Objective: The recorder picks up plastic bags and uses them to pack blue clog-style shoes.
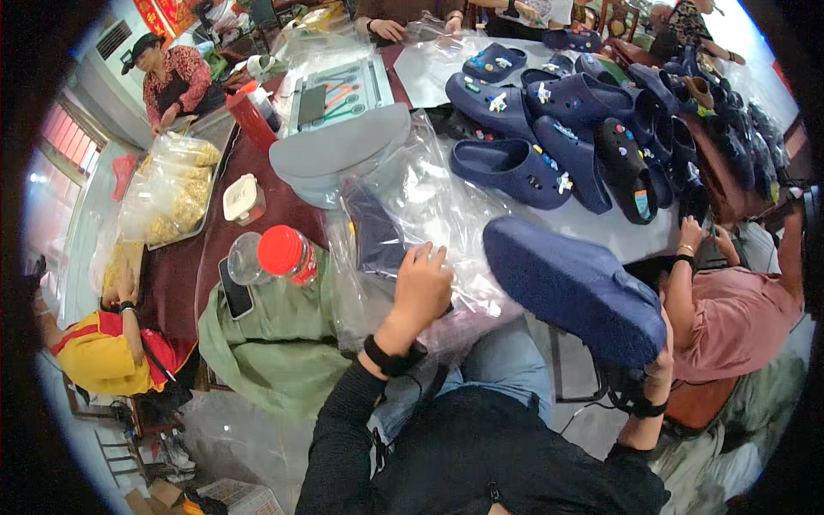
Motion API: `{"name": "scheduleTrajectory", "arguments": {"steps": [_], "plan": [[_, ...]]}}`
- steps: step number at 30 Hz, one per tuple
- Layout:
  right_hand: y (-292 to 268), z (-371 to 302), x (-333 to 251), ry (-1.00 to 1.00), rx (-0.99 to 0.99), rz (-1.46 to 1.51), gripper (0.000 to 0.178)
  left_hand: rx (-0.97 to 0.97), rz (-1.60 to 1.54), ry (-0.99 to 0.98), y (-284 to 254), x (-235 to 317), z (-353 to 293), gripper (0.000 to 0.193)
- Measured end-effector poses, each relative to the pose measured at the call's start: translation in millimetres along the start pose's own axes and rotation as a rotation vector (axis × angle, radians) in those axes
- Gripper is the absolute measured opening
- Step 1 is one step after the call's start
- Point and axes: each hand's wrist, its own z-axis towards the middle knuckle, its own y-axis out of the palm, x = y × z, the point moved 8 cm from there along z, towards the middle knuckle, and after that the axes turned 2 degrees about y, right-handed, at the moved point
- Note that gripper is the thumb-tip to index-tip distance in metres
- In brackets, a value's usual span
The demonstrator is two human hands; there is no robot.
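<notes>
My right hand (pixel 659 350) grips a navy clog (pixel 571 287) by one end and holds it up, its long side and sole edge showing; most of my fingers are behind it. My left hand (pixel 422 287) has its fingers bent onto a clear plastic bag (pixel 442 202) at the table's near edge. Inside or under the bag's left part lies another dark navy clog (pixel 371 225); the shiny plastic hides which. Beyond both hands, several navy clogs with small colourful charms (pixel 506 167) are heaped on the table.
Left of the bag stand a red-lidded clear jar (pixel 287 253), a phone (pixel 236 287) on green cloth (pixel 266 343), and a white tub (pixel 244 200). A grey curved tray (pixel 343 154) is behind them. Co-workers sit around, one in a pink shirt (pixel 730 309) close at my right.
</notes>
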Motion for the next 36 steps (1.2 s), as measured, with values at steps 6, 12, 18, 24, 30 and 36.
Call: {"name": "scheduleTrajectory", "arguments": {"steps": [6, 12, 18, 24, 30, 36], "plan": [[-3.6, -49.1, -14.0, 0.106, 0.008, 0.087, 0.120, 0.189, -0.473, -0.185, -25.8, -23.4, 22.8, 0.018], [63.8, -38.3, -17.6, 0.233, -0.322, -0.129, 0.100, 0.178, -0.805, -0.397, -20.4, -35.1, 15.9, 0.025], [82.0, -35.2, -21.3, -0.024, -0.315, -0.412, 0.077, 0.191, -0.878, -0.349, -15.6, -31.9, 15.2, 0.030], [66.5, -42.8, 1.3, 0.099, -0.235, -0.350, 0.095, 0.198, -0.931, -0.474, -9.8, -41.1, 12.3, 0.030], [52.7, -48.6, 16.4, 0.006, -0.144, -0.383, 0.111, 0.201, -1.048, -0.344, -20.7, -37.3, 19.9, 0.027], [65.0, -44.1, 4.8, 0.041, -0.021, -0.287, 0.093, 0.275, -0.889, -0.309, -24.3, -27.9, 17.5, 0.030]]}}
